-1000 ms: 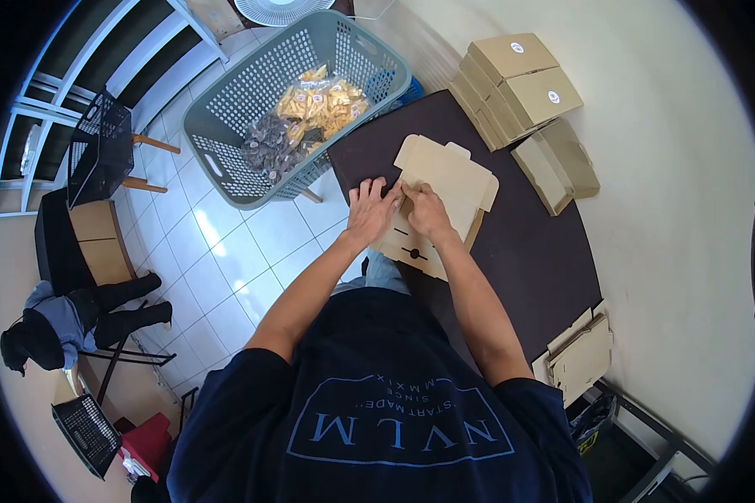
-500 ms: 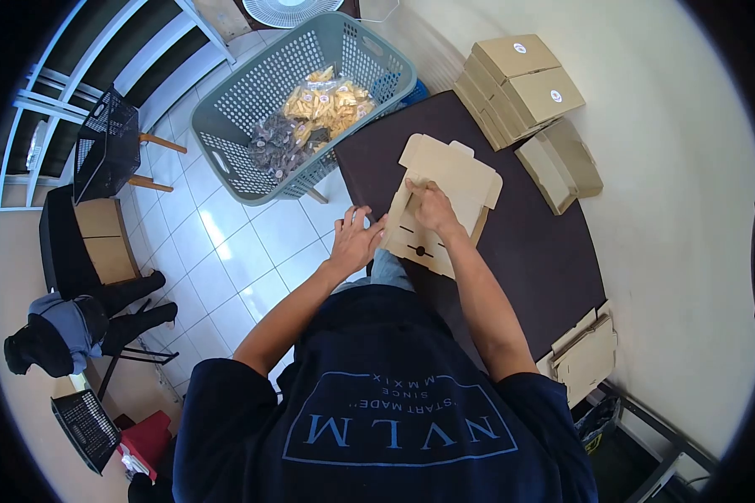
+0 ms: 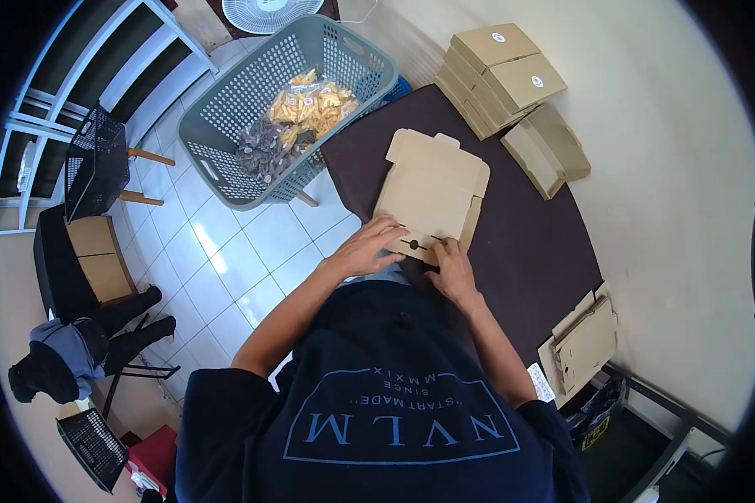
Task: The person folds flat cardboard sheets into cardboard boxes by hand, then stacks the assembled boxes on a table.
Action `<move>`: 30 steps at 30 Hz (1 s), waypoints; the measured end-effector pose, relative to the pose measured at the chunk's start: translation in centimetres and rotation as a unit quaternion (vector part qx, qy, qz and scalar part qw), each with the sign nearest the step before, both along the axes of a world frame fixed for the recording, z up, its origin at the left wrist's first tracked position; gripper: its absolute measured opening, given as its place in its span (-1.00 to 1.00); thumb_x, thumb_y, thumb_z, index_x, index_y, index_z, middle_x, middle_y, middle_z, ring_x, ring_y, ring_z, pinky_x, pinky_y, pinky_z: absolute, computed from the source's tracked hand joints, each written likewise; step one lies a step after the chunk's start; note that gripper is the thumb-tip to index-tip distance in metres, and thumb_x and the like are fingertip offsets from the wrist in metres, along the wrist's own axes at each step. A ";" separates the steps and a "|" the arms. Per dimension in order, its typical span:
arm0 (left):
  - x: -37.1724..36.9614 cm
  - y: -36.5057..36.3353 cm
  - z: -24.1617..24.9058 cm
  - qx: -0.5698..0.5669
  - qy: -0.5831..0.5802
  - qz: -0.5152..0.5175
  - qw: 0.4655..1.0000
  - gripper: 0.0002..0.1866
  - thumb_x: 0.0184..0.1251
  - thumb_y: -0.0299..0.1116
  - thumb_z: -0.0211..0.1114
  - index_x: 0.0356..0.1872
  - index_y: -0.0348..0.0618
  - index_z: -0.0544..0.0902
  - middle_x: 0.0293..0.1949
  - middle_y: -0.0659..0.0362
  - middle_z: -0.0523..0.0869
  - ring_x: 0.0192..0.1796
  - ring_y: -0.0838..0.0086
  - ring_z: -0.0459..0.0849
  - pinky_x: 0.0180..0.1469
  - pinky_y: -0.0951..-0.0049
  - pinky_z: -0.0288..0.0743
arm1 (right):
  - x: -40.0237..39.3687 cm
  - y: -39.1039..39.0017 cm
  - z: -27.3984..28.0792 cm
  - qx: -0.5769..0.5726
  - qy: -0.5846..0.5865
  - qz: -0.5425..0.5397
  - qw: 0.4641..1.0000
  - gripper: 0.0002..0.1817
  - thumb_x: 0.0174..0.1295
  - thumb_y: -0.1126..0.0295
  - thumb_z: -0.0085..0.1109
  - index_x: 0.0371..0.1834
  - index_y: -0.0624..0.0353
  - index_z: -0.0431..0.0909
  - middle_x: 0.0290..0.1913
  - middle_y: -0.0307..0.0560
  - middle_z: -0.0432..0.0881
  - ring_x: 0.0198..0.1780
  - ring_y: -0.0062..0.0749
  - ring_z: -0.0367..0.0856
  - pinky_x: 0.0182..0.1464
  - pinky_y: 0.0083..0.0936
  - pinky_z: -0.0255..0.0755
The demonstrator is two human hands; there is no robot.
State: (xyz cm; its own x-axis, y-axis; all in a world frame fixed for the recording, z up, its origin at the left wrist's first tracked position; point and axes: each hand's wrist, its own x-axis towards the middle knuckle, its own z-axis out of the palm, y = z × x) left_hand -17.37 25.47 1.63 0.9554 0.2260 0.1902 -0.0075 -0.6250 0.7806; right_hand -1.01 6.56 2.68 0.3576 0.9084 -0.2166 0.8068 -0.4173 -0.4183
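Observation:
A flat, partly folded cardboard box (image 3: 434, 189) lies on the dark brown table in front of me, with side flaps and dark slots with a round hole along its near edge. My left hand (image 3: 371, 249) holds the near left corner, fingers on top and thumb along the front edge. At the near right corner, my right hand (image 3: 453, 270) has its bent fingers closed on the same edge. Part of that edge is hidden beneath the fingers.
Stacked closed boxes (image 3: 503, 71) and an open box (image 3: 549, 151) stand by the wall. Flattened cardboard (image 3: 583, 348) lies at the right. A grey-green basket (image 3: 226, 180) holds bagged goods beyond the brown table (image 3: 528, 243). Another person (image 3: 71, 348) sits at the left.
My right hand has moved from the middle of the cardboard to its near right corner. My left hand has shifted onto the near left corner. The cardboard now lies flatter.

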 end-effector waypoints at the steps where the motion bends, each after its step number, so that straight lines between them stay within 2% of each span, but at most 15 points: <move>1: -0.1 0.1 -0.5 -0.001 0.001 -0.002 1.000 -0.56 0.26 -0.42 0.42 0.18 -0.15 0.60 0.15 0.01 0.55 0.29 0.09 0.49 0.31 0.17 0.42 | 0.1 -0.7 -0.7 0.037 -0.025 -0.010 0.999 -0.49 0.05 0.47 0.45 0.12 0.23 0.55 0.18 0.18 0.49 0.28 0.12 0.45 0.32 -0.14 0.42; 2: -0.3 0.4 -1.2 0.037 0.048 0.008 0.998 -0.59 0.24 -0.40 0.44 0.12 -0.16 0.62 0.14 0.01 0.55 0.31 0.10 0.47 0.32 0.17 0.41 | 0.3 -1.3 -1.3 0.098 0.001 -0.026 0.995 -0.63 0.10 0.52 0.37 0.02 0.27 0.59 0.13 0.19 0.53 0.23 0.14 0.49 0.32 -0.14 0.42; 3: -0.2 0.9 -1.9 0.076 0.093 0.018 0.993 -0.63 0.22 -0.39 0.46 0.06 -0.16 0.65 0.14 0.02 0.56 0.33 0.11 0.46 0.34 0.17 0.39 | 0.7 -1.5 -2.0 0.099 -0.001 -0.028 0.995 -0.63 0.10 0.52 0.37 0.02 0.27 0.59 0.13 0.19 0.53 0.23 0.14 0.49 0.32 -0.14 0.42; 4: -0.1 1.4 -2.3 0.078 0.092 0.015 0.993 -0.63 0.22 -0.39 0.46 0.06 -0.16 0.65 0.14 0.02 0.56 0.33 0.11 0.46 0.34 0.17 0.39 | 1.0 -1.6 -2.8 0.140 0.004 -0.025 0.990 -0.71 0.13 0.53 0.33 -0.06 0.29 0.61 0.08 0.18 0.56 0.20 0.13 0.51 0.28 -0.13 0.44; 5: -0.3 1.7 -2.8 0.086 0.081 0.012 0.993 -0.67 0.19 -0.34 0.48 -0.03 -0.17 0.68 0.13 0.02 0.56 0.31 0.12 0.46 0.30 0.16 0.40 | 1.1 -2.1 -3.6 0.178 0.010 -0.022 0.984 -0.79 0.16 0.54 0.30 -0.13 0.31 0.63 0.03 0.18 0.59 0.16 0.13 0.54 0.25 -0.11 0.46; 8: 0.2 2.2 -2.5 0.069 0.090 0.021 0.993 -0.72 0.14 -0.25 0.53 -0.21 -0.17 0.73 0.07 0.05 0.56 0.24 0.16 0.46 0.22 0.17 0.39 | 1.7 -1.7 -2.3 0.141 0.058 -0.064 0.986 -0.86 0.20 0.56 0.29 -0.18 0.32 0.67 -0.01 0.14 0.66 0.11 0.12 0.60 0.17 -0.12 0.51; 10: 0.9 2.5 -2.7 0.043 0.109 0.033 0.993 -0.72 0.11 -0.20 0.55 -0.29 -0.17 0.75 0.03 0.07 0.55 0.20 0.18 0.46 0.18 0.17 0.37 | 2.2 -1.2 -2.7 0.126 0.052 -0.078 0.988 -0.84 0.19 0.52 0.32 -0.17 0.29 0.68 -0.04 0.13 0.66 0.07 0.12 0.60 0.11 -0.10 0.52; 12: 1.9 2.4 -3.0 0.097 0.123 0.092 0.983 -0.63 0.00 -0.06 0.58 -0.40 -0.16 0.74 -0.04 0.12 0.50 0.10 0.23 0.40 0.08 0.16 0.28 | 2.5 -0.4 -2.9 0.109 0.047 -0.091 0.989 -0.83 0.18 0.48 0.35 -0.17 0.27 0.68 -0.07 0.13 0.66 0.03 0.13 0.59 0.06 -0.08 0.52; 14: 2.8 2.3 -3.1 0.104 0.149 0.114 0.977 -0.59 -0.05 -0.01 0.61 -0.42 -0.13 0.70 -0.04 0.13 0.47 0.11 0.22 0.37 0.09 0.17 0.23 | 2.5 1.0 -2.8 0.067 -0.054 -0.112 0.990 -0.74 0.10 0.37 0.45 -0.18 0.23 0.67 -0.12 0.11 0.64 -0.04 0.14 0.57 0.00 -0.05 0.53; 15: 3.2 2.1 -3.0 0.111 0.175 0.138 0.969 -0.56 -0.10 0.03 0.64 -0.44 -0.09 0.67 -0.04 0.15 0.45 0.12 0.21 0.34 0.09 0.18 0.19 | 2.4 1.7 -2.7 0.067 -0.054 -0.113 0.990 -0.74 0.10 0.37 0.45 -0.18 0.23 0.67 -0.12 0.11 0.64 -0.04 0.14 0.57 0.00 -0.05 0.53; 18: 3.9 1.5 -2.7 0.114 0.188 0.164 0.962 -0.45 -0.23 0.10 0.68 -0.43 -0.06 0.59 0.01 0.16 0.40 0.13 0.17 0.31 0.07 0.16 0.17 | 1.9 4.2 -2.0 -0.043 -0.020 -0.105 0.993 -0.42 -0.02 0.20 0.56 0.07 0.17 0.60 0.13 0.04 0.56 0.22 0.10 0.47 0.16 0.03 0.48; 19: 4.0 1.3 -2.6 0.114 0.189 0.162 0.962 -0.45 -0.23 0.10 0.68 -0.43 -0.06 0.59 0.01 0.16 0.40 0.13 0.17 0.31 0.07 0.16 0.17 | 1.8 4.6 -1.7 -0.044 -0.019 -0.107 0.993 -0.42 -0.02 0.20 0.56 0.07 0.17 0.60 0.13 0.04 0.56 0.22 0.10 0.47 0.16 0.03 0.48; 21: 4.1 1.1 -2.5 0.122 0.196 0.177 0.957 -0.37 -0.29 0.12 0.68 -0.29 -0.06 0.60 0.05 0.12 0.41 0.16 0.15 0.30 0.04 0.15 0.17 | 2.0 5.2 -1.3 -0.084 0.001 -0.135 0.987 -0.33 -0.09 0.10 0.61 0.08 0.17 0.60 0.15 0.05 0.55 0.25 0.12 0.46 0.18 0.05 0.47; 24: 3.7 1.2 -2.7 0.123 0.178 0.181 0.960 -0.34 -0.30 0.13 0.68 -0.22 0.00 0.56 0.12 0.10 0.40 0.20 0.12 0.28 0.07 0.13 0.17 | 2.2 4.6 -1.3 -0.063 -0.054 -0.183 0.980 -0.30 -0.19 0.02 0.67 -0.01 0.16 0.61 0.07 0.04 0.57 0.14 0.11 0.53 0.07 0.05 0.54; 30: 3.1 2.4 -3.6 0.119 0.155 0.155 0.968 -0.39 -0.24 0.05 0.68 -0.18 0.09 0.55 0.22 0.09 0.37 0.25 0.08 0.27 0.11 0.10 0.16 | 3.7 2.6 -2.6 -0.045 -0.015 -0.182 0.982 -0.29 -0.23 0.00 0.68 -0.09 0.17 0.54 0.00 0.03 0.53 0.08 0.08 0.55 0.03 -0.03 0.54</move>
